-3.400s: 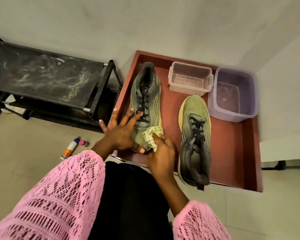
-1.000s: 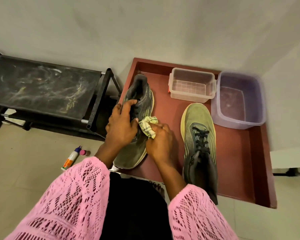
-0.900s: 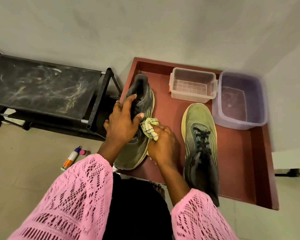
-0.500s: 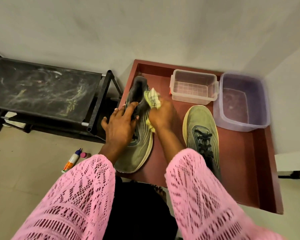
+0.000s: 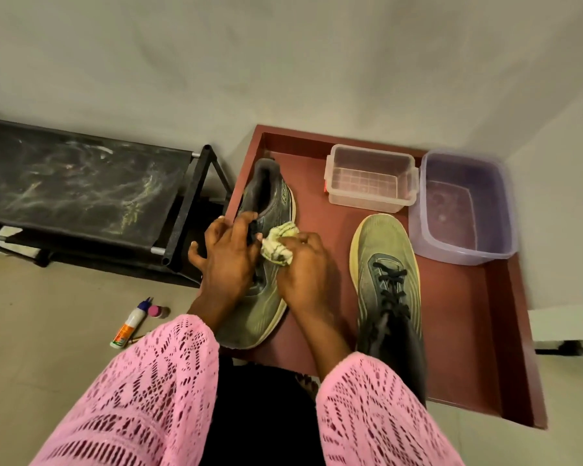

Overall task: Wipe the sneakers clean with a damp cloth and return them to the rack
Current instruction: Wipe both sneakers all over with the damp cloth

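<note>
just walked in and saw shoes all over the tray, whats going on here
A person in pink sleeves is cleaning a sneaker. The left hand holds the left sneaker steady on the red tray, while the right hand grips a bunched cloth against its upper. The other sneaker lies alongside, near a purple tub. The black rack stands to the left.

Home entryway: shoe rack [image 5: 81,193] (dusty) w/ tiled floor [image 5: 48,331].
</note>
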